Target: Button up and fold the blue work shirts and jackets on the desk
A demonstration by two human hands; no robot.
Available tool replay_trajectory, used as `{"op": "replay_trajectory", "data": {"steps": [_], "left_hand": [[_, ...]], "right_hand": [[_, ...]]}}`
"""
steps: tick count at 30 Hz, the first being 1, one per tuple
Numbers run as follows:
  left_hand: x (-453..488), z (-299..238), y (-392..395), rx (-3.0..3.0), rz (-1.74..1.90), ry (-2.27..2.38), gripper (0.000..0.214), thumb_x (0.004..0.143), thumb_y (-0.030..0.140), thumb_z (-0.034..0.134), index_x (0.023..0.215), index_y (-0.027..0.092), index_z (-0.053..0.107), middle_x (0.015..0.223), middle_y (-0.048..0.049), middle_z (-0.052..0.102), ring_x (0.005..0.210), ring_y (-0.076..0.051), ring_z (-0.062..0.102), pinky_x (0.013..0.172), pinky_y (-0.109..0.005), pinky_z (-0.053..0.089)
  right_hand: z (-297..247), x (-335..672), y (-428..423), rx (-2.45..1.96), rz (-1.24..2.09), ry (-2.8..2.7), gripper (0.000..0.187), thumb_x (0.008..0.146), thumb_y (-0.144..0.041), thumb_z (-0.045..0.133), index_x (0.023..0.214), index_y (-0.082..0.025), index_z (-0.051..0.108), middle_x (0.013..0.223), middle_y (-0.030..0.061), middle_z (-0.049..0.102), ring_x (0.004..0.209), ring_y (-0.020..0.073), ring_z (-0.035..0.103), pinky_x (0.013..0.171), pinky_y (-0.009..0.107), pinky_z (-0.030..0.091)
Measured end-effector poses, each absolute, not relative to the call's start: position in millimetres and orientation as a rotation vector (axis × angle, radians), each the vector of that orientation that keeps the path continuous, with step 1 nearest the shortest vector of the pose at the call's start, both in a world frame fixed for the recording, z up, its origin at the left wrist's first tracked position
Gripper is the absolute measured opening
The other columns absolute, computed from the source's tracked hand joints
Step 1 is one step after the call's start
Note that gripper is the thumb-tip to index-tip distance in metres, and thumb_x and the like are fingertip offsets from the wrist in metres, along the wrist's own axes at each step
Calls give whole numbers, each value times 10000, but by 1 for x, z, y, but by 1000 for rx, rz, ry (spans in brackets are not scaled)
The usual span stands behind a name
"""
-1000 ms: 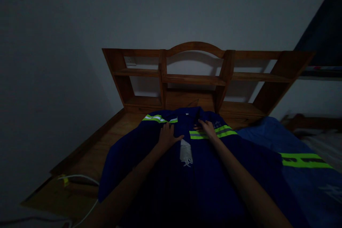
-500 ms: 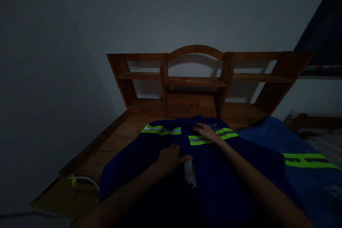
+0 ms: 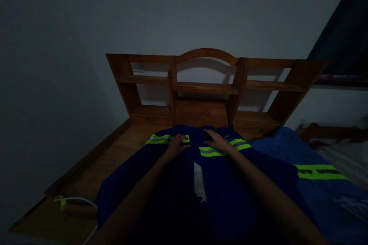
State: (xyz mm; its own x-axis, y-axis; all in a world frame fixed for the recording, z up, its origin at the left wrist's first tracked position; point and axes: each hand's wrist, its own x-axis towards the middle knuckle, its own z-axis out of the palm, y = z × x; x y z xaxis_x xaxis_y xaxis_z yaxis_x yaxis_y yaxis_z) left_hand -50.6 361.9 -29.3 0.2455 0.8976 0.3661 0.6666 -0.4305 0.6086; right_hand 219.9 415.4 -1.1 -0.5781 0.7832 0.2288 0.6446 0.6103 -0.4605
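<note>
A dark blue work jacket (image 3: 224, 191) with yellow-green and silver reflective stripes is spread out on a wooden surface, its collar toward the headboard. My left hand (image 3: 176, 146) rests on the chest stripe left of the front opening, fingers apart. On the other side, my right hand (image 3: 216, 141) lies over the right chest just above its stripe, with its fingers spread near the collar. Neither hand appears to grip the cloth. A pale, torn-looking label (image 3: 199, 182) shows at the middle of the jacket, below both hands.
A wooden headboard with shelves (image 3: 207, 89) stands against the wall behind the jacket. To the right lies a lighter blue garment (image 3: 322, 191) with a reflective stripe. A white cable (image 3: 79, 199) with a yellow piece runs at the lower left. The room is dim.
My left hand has moved up the jacket, from beside the label to the left chest stripe, uncovering the label. My right hand stays near the collar. The view has shifted slightly.
</note>
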Motion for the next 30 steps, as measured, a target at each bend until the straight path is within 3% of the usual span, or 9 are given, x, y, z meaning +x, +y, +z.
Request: {"op": "replay_trajectory", "data": {"steps": [2, 4, 9, 14, 17, 30], "left_hand": [[-54, -29, 362, 2177, 1003, 1392, 266, 798, 378, 629, 1001, 207, 618, 1015, -39, 548, 880, -147, 562, 811, -268, 454], [-56, -30, 365, 2151, 995, 1375, 209, 795, 340, 634, 949, 199, 635, 957, -34, 570, 854, -144, 568, 794, -259, 452], [-56, -33, 374, 2057, 1030, 1402, 204, 734, 308, 690, 866, 171, 618, 871, -26, 604, 795, -149, 574, 732, -257, 446], [-55, -26, 373, 2011, 989, 1329, 162, 749, 288, 662, 838, 168, 598, 791, -8, 624, 742, -142, 577, 676, -238, 429], [-54, -20, 371, 1965, 978, 1354, 151, 748, 288, 659, 819, 167, 603, 770, -7, 634, 730, -142, 585, 656, -230, 423], [-40, -12, 365, 1782, 1029, 1257, 210, 733, 322, 670, 857, 159, 624, 800, -19, 657, 759, -153, 605, 677, -238, 442]], "right_hand": [[1, 217, 422, -1149, 489, -2407, 815, 796, -352, 634, 1463, -288, 172, 1190, 90, 511, 1043, 224, 535, 914, 359, 419], [1, 213, 425, -1133, 488, -2378, 839, 782, -342, 653, 1461, -320, 159, 1216, 85, 485, 1052, 225, 527, 905, 359, 422], [-4, 204, 437, -806, 612, -2447, 617, 748, -265, 690, 1317, -284, 454, 1237, 62, 492, 1060, 190, 514, 888, 311, 424], [-8, 200, 453, -868, 646, -2516, 271, 734, -202, 675, 1002, -220, 642, 905, 14, 593, 794, 137, 555, 708, 232, 427], [-5, 200, 453, -878, 615, -2491, 132, 758, -171, 633, 889, -192, 632, 806, -6, 574, 710, 114, 530, 644, 203, 388], [26, 186, 459, -1001, 173, -2260, 109, 845, -132, 507, 932, -198, 516, 960, 39, 518, 828, 153, 520, 741, 242, 386]]}}
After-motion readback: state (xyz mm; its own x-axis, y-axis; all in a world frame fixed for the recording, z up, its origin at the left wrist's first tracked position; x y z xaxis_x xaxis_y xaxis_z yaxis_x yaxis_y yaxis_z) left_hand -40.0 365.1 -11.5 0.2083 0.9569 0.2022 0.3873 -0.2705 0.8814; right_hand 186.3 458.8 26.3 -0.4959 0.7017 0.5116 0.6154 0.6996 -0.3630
